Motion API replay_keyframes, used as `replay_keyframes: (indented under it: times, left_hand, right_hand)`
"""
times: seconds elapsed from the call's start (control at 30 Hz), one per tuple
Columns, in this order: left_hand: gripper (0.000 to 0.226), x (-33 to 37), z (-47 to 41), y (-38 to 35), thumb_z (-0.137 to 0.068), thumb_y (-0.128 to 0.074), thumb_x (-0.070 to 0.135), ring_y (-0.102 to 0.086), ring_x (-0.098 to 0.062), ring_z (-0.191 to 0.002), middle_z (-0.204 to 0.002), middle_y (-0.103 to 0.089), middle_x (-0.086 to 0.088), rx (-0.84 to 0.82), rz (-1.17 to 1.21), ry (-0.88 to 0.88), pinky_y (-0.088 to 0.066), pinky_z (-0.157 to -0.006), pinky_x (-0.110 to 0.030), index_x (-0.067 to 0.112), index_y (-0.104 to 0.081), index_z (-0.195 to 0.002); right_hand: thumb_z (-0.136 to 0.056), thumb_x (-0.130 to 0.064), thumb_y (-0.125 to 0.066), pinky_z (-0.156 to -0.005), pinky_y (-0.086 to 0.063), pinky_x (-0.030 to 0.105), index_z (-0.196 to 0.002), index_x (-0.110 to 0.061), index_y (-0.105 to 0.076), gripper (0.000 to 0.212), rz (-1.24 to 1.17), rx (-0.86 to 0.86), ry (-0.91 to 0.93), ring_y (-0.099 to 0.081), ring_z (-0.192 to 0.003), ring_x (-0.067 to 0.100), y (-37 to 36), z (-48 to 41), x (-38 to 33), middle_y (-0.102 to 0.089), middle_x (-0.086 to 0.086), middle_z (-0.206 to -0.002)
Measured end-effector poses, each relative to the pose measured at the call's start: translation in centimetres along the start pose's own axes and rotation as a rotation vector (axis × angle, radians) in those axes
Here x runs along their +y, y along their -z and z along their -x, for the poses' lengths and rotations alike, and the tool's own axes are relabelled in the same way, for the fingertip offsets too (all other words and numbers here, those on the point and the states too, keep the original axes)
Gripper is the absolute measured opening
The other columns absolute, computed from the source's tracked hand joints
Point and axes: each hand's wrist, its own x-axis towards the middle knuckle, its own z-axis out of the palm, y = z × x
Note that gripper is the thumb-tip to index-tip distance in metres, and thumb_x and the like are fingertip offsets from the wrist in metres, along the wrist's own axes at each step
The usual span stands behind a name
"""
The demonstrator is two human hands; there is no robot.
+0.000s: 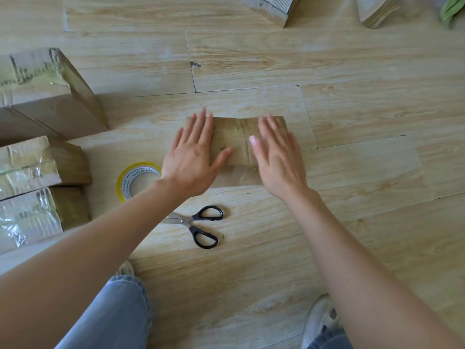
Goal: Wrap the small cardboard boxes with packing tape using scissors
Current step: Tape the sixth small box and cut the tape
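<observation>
1. Box [236,137]: it lies on the floor [352,172] at mid-frame, under both hands. The step looks like smoothing tape down. I would stroke outward from the middle seam toward the ends, firm and even, so no bubble or lifted edge is left. It is brown, low and oblong. Its top shows glossy tape with a few creases, and its near side is partly hidden.
2. Left hand [195,152]: flat with fingers spread, palm pressing the box's left half. Right hand [276,157]: also flat with straight fingers, slightly blurred, on the right half.
3. Roll [125,183]: flat on the floor beside the left wrist.
4. Scissors [191,220]: nearer the person, with the blades partly under the left forearm.
</observation>
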Motion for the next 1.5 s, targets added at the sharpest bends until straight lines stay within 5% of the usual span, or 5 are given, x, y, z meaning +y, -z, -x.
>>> replay_keyframes:
  times: [0.17,0.43,0.7,1.07,1.5]
  left_hand:
    - [0.083,-0.5,0.4,-0.6,-0.089,-0.051,0.060,-0.045,-0.022,-0.131,-0.144,-0.045,-0.002,-0.016,0.800,0.584,-0.039,-0.103,-0.031,0.021,-0.013,-0.152]
    - [0.052,-5.6,-2.1,2.7,-0.088,-0.057,0.053,-0.060,-0.004,-0.104,-0.109,-0.064,0.011,0.198,0.880,0.614,-0.046,-0.092,-0.021,0.022,-0.050,-0.129]
    - [0.066,-13.6,-0.8,9.3,-0.073,-0.067,0.058,-0.060,-0.020,-0.097,-0.120,-0.063,-0.011,0.283,0.802,0.816,-0.047,-0.092,-0.038,0.015,-0.057,-0.123]
    - [0.068,-14.8,0.3,14.6,-0.074,-0.082,0.023,-0.057,-0.019,-0.092,-0.123,-0.057,-0.008,0.338,0.532,1.096,-0.048,-0.078,-0.033,0.009,-0.042,-0.127]
    - [0.041,5.6,-4.8,35.7,-0.094,-0.056,0.018,-0.053,-0.017,-0.102,-0.138,-0.051,0.000,-0.051,0.654,0.882,-0.044,-0.081,-0.022,0.022,-0.049,-0.135]
  right_hand:
    - [-0.101,-0.053,-0.031,-0.111,-0.031,0.031,-0.151,-0.019,-0.032,0.059,-0.646,0.103,-0.452,-0.036,-0.139,0.017,0.0,0.1,1.6,-0.042,-0.002,-0.149]
    - [-0.101,-0.036,-0.048,-0.068,-0.035,0.000,-0.134,-0.016,-0.051,0.039,-0.772,0.173,-0.356,-0.050,-0.087,-0.001,-1.0,-5.8,-2.9,-0.049,-0.029,-0.087]
    - [-0.100,-0.038,-0.048,-0.091,-0.028,0.015,-0.148,-0.012,-0.032,0.057,-0.814,-0.085,-0.249,-0.044,-0.131,0.023,-4.4,-10.3,-11.4,-0.049,0.006,-0.144]
    - [-0.099,-0.033,-0.054,-0.105,-0.033,0.024,-0.149,-0.012,-0.029,0.060,-0.848,-0.365,-0.283,-0.042,-0.134,0.020,-3.4,-11.2,-16.4,-0.044,0.005,-0.146]
    - [-0.100,-0.028,-0.050,-0.106,-0.038,0.032,-0.138,-0.008,-0.047,0.043,-0.860,-0.327,-0.616,-0.047,-0.130,0.021,27.2,-9.0,-17.8,-0.050,0.009,-0.143]
